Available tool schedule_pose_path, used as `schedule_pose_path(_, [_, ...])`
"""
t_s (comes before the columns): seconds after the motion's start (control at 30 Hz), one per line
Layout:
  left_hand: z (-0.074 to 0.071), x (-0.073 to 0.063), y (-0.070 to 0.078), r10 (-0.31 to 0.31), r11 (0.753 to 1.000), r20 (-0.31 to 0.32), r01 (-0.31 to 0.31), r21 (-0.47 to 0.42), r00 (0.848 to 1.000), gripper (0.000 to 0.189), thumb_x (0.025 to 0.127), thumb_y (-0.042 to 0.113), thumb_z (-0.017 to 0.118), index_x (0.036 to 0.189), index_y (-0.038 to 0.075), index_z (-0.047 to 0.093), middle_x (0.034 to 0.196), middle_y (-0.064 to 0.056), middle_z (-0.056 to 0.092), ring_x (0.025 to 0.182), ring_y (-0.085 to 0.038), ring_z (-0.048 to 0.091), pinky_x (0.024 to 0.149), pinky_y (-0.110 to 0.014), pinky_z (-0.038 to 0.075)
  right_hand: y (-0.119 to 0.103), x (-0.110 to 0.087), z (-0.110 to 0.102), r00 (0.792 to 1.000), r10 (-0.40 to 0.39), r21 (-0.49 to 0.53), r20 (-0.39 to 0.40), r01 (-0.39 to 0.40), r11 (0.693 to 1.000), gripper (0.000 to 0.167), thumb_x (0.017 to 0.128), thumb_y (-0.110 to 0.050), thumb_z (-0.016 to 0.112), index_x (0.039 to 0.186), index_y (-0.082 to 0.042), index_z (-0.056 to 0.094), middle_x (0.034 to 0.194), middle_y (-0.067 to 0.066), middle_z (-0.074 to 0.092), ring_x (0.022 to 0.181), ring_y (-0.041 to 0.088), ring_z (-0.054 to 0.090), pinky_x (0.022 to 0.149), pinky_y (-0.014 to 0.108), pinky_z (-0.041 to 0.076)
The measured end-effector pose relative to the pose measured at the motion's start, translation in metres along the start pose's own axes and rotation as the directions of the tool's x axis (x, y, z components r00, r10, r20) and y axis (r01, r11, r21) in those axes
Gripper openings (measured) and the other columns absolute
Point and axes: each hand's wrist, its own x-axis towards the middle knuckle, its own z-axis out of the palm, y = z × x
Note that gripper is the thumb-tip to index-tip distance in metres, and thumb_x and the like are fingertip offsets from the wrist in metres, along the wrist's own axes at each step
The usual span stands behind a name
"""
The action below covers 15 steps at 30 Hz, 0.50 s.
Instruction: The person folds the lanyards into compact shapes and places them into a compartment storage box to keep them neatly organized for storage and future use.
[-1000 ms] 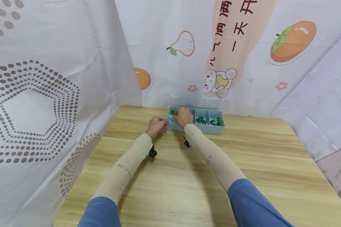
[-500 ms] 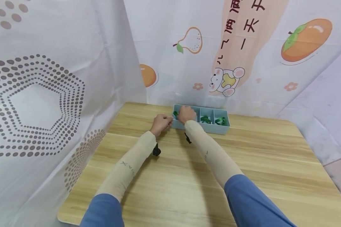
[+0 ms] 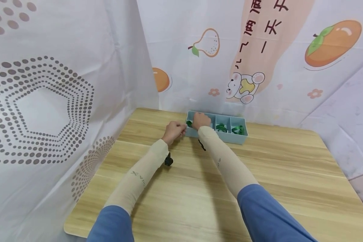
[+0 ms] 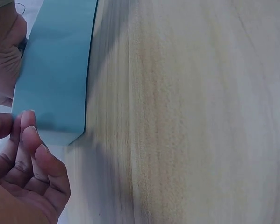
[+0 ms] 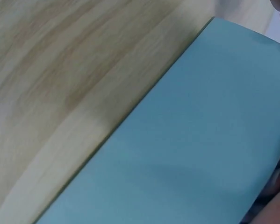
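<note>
A pale blue box with several compartments stands at the table's back. My left hand is at its left end; in the left wrist view, the thumb and forefinger pinch the box's near corner, with the other fingers curled below. My right hand reaches over the front wall into the left part of the box, knuckles up, its fingertips hidden inside. A green ribbon shows just left of that hand; I cannot tell whether the fingers grip it. In the right wrist view only the box's outer wall and parts of fingers show.
More green ribbon lies in a compartment to the right, and another green ribbon piece in the rightmost one. The wooden table extends forward and right. A printed white cloth hangs close behind the box and along the left.
The green ribbon, earlier up near the box's rim at the right fingers, now sits lower inside. My right hand has turned knuckles up. The head view has shifted; my left hand stays at the corner.
</note>
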Motion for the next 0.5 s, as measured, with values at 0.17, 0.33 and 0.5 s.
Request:
schedule_pose_path(0.17, [0.004,0.005,0.005,0.046,0.998,0.003,-0.046,0.037,0.999,0.032,0.104,0.026,0.065,0.097,-0.003,0.076,0.084,-0.012,0.072,0.071,-0.017,0.063,0.059,-0.025,0.049,0.007,-0.003,-0.01,0.999,-0.027,-0.004,-0.019,0.027,1.0,0.017,0.099,-0.02,0.066,0.093,-0.006,0.073,0.092,0.013,0.071,0.075,0.028,0.067,0.07,0.048,0.058])
schedule_pose_path(0.33, [0.004,0.012,0.002,0.049,0.997,0.069,-0.052,0.051,0.996,0.032,0.104,0.03,0.065,0.095,0.001,0.075,0.087,-0.01,0.072,0.079,-0.018,0.065,0.064,-0.028,0.053,0.018,-0.003,-0.013,0.997,-0.073,0.005,-0.006,0.073,0.997,0.032,0.095,-0.039,0.075,0.09,-0.008,0.073,0.091,0.01,0.072,0.077,0.027,0.068,0.069,0.046,0.058])
schedule_pose_path(0.5, [-0.006,0.014,-0.004,0.097,0.985,0.095,-0.109,0.132,0.991,0.03,0.104,0.035,0.064,0.096,0.008,0.075,0.091,-0.01,0.073,0.082,-0.02,0.066,0.066,-0.029,0.052,0.025,-0.01,-0.021,0.977,-0.193,0.122,-0.092,0.204,0.971,0.033,0.1,-0.04,0.07,0.107,-0.009,0.079,0.098,0.009,0.075,0.08,0.025,0.07,0.072,0.044,0.058])
